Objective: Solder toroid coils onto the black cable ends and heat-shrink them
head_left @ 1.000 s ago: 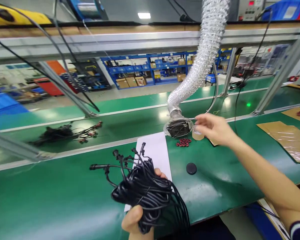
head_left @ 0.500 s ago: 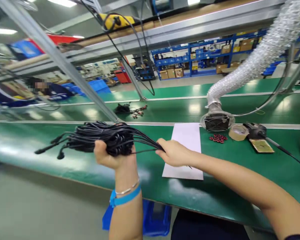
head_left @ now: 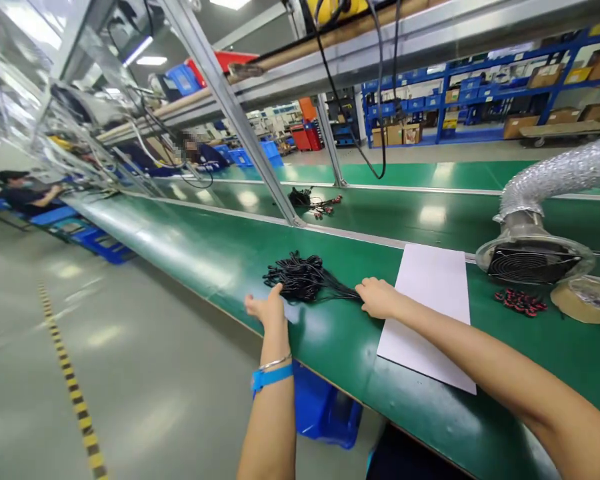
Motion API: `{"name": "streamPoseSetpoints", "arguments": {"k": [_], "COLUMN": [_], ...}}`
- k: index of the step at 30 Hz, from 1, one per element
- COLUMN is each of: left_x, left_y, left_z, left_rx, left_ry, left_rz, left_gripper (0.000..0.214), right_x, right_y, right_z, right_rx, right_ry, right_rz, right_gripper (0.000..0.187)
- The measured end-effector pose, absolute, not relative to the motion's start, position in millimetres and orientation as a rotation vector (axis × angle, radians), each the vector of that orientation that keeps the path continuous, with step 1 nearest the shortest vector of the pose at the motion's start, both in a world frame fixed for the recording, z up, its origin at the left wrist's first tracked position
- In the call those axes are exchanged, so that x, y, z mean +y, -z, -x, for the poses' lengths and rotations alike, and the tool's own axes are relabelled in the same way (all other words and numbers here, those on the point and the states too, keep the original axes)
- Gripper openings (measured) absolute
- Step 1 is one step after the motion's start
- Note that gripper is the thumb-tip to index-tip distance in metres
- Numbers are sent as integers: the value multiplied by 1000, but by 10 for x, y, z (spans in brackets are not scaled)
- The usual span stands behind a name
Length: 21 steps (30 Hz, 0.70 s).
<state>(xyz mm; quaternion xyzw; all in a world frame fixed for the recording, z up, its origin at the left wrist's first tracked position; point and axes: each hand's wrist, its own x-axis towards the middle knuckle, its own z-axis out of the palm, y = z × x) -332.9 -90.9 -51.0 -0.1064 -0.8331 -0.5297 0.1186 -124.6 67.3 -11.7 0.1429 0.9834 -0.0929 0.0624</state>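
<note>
Where striped tape [head_left: 73,387] ran along the floor at far left, a person [head_left: 23,195] in dark clothes sat well apart, and another person [head_left: 210,157] showed farther right, behind the frame. A slanting post [head_left: 235,120] came down at the tabletop's far edge. Open, with its fingers apart, the left hand [head_left: 267,307] was at the near left edge of the black cables [head_left: 297,277]; whether it touched them could not be told. A bracelet [head_left: 275,363] and a blue wristband [head_left: 273,378] circled that arm. The cables lay heaped on the green tabletop [head_left: 330,350], their tails gathered toward the right. Beyond the rail lay a second bundle [head_left: 300,197] with reddish ends. A blue bin [head_left: 325,410] showed below the near edge. The right hand [head_left: 377,298] was closed around the tails, its forearm crossing above a white sheet [head_left: 430,273]. Right of the sheet stood a fan [head_left: 535,263] under a silver duct [head_left: 565,172], with red parts [head_left: 520,302] before it and a tape roll [head_left: 585,300] just beside them.
</note>
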Motion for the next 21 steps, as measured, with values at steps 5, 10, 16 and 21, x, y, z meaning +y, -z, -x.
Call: {"name": "streamPoseSetpoints", "arguments": {"k": [5, 10, 16, 21], "left_x": [-768, -639, -907, -688], "left_y": [393, 286, 490, 602], "left_z": [3451, 3393, 3214, 2910], "left_rx": [-2445, -2452, -2336, -2063], "left_ry": [1312, 1100, 989, 963], "left_rz": [655, 1308, 1453, 1718], "left_gripper": [55, 45, 45, 47], "right_x": [771, 782, 807, 1033], "right_y": [-137, -338, -255, 117], "right_z": [921, 5, -1592, -2163], "right_rx": [3016, 3125, 3068, 2823], "right_ry": [285, 455, 849, 661], "right_rz": [-447, -446, -1048, -1803], "right_gripper": [31, 39, 32, 32]}}
